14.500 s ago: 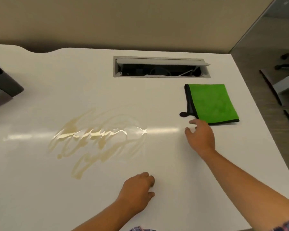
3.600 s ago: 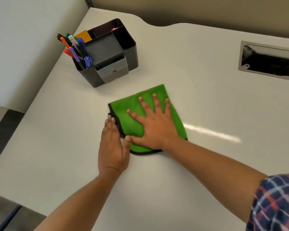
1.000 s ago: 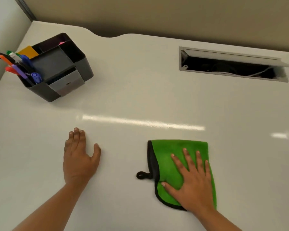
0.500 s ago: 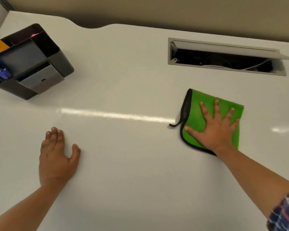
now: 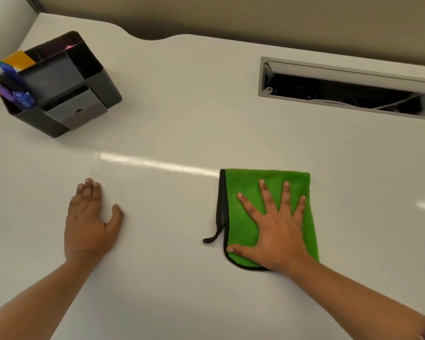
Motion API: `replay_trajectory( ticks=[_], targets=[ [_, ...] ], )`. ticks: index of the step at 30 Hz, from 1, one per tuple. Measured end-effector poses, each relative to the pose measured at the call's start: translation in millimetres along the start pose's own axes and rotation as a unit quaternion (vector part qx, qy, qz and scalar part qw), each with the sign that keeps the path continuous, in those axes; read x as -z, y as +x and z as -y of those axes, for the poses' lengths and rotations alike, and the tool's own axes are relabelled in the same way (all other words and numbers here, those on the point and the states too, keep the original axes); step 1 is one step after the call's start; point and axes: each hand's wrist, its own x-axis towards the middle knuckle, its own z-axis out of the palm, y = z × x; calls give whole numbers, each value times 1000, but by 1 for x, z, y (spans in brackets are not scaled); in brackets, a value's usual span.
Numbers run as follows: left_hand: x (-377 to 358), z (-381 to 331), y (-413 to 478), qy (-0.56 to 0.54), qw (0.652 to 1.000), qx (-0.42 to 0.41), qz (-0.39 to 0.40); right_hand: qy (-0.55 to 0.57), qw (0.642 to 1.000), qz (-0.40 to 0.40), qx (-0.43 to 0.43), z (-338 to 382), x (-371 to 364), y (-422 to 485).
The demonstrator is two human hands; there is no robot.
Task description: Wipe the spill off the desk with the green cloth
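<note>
The green cloth (image 5: pixel 243 180), folded, with a black edge and a small black loop at its left, lies flat on the white desk (image 5: pixel 182 106) right of centre. My right hand (image 5: pixel 277 236) presses down on it with the palm flat and the fingers spread. My left hand (image 5: pixel 88 227) rests flat on the bare desk to the left, well apart from the cloth, holding nothing. I see no liquid on the desk surface, only a bright strip of reflected light.
A dark desk organiser (image 5: pixel 59 94) with pens and markers stands at the back left. An open cable hatch (image 5: pixel 341 72) with wires inside is set into the desk at the back right. A beige partition runs behind the desk.
My right hand has slid the cloth back toward me, away from the cable hatch where it was half a second ago. My left hand has stayed flat on the desk.
</note>
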Motion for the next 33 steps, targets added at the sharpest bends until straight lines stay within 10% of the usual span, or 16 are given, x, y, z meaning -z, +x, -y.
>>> replay_trajectory(
  ticks=[16,23,33],
  targets=[
    [7,5,-4,-78,997,-24,9,115,990,4,-81,113,18,19],
    [22,24,11,-152,987,-38,30,158,985,-69,30,147,66,105],
    [103,45,119,-302,927,129,-182,222,969,-87,69,216,131,259]
  ],
)
